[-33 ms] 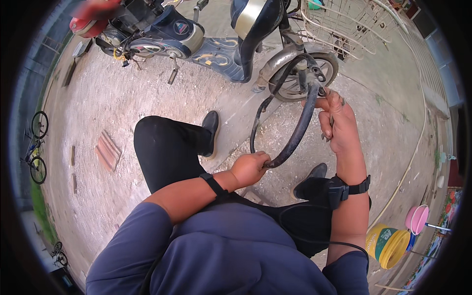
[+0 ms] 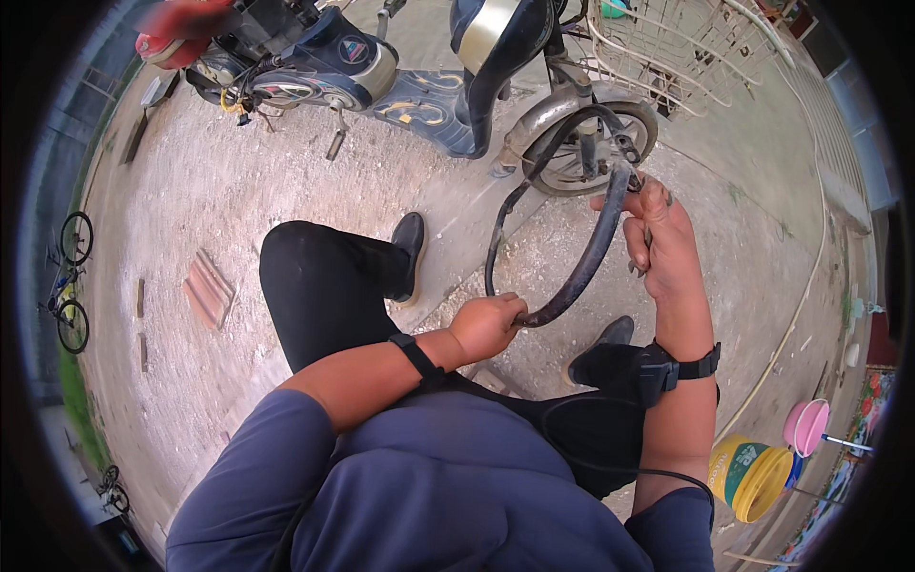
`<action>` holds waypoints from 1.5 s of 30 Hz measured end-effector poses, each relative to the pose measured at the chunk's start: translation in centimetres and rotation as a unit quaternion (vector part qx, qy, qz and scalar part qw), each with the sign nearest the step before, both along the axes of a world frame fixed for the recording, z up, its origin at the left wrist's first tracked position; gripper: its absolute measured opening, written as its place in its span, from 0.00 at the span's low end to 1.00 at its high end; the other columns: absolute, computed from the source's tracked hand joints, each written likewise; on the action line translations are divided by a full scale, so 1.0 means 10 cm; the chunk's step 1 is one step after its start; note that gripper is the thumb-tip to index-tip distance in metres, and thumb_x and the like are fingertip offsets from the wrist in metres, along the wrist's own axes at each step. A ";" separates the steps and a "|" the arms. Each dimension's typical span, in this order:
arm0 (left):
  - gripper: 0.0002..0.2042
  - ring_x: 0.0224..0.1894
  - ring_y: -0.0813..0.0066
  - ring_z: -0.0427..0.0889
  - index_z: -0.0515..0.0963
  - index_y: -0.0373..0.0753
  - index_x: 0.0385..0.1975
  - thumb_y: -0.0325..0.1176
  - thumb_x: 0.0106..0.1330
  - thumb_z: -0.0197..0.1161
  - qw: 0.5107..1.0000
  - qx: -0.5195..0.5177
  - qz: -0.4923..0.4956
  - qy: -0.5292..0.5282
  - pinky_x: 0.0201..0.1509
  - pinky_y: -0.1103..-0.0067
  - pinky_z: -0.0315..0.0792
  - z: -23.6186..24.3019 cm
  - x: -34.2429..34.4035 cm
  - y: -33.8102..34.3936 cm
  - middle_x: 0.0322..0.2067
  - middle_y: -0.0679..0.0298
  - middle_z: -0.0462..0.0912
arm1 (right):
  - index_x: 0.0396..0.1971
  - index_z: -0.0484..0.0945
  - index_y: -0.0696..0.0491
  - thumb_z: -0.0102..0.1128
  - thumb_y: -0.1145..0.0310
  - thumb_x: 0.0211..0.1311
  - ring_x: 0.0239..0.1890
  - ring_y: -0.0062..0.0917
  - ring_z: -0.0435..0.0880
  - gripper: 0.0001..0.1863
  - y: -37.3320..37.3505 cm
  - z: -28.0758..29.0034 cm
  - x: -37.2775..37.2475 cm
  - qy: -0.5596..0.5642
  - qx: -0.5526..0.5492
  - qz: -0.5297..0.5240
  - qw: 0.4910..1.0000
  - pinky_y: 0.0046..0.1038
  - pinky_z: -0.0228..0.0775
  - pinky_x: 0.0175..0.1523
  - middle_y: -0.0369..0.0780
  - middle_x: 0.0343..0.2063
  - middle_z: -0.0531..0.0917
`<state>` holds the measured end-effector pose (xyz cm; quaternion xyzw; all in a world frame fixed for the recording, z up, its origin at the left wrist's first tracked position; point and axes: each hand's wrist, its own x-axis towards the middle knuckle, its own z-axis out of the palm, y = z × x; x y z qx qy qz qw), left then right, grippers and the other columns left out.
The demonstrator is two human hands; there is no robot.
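Note:
A worn dark tube (image 2: 579, 276) forms a long loop in front of me in the head view. My left hand (image 2: 486, 329) is closed on its thicker lower part. My right hand (image 2: 665, 238) is closed at the tube's upper end, with thumb and forefinger beside it; a small dark item among its fingers is too unclear to name. Just beyond the loop is the front wheel (image 2: 562, 172) of a dark electric scooter (image 2: 324, 57), under a grey metal mudguard (image 2: 524, 133).
A wire basket (image 2: 686, 52) is at the scooter's front. A reddish tile (image 2: 205, 286) lies left of my knee. A yellow bucket (image 2: 762, 481) and a pink basin (image 2: 808, 427) are at right. Bicycles (image 2: 69, 286) stand far left; a pale hose (image 2: 796, 315) runs along the right.
My right hand and the upper part of the tube have shifted slightly to the right and down. My left hand has barely moved.

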<state>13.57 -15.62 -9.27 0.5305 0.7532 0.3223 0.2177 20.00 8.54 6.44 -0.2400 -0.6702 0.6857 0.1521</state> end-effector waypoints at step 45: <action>0.08 0.38 0.62 0.80 0.77 0.44 0.32 0.28 0.51 0.61 0.981 0.025 -0.104 0.160 0.45 0.68 0.72 0.05 0.14 0.34 0.32 0.63 0.78 | 0.42 0.73 0.48 0.57 0.74 0.58 0.15 0.09 0.62 0.12 0.71 -0.51 0.99 0.002 -0.118 -0.144 0.983 0.14 0.53 0.18 0.40 0.35 0.80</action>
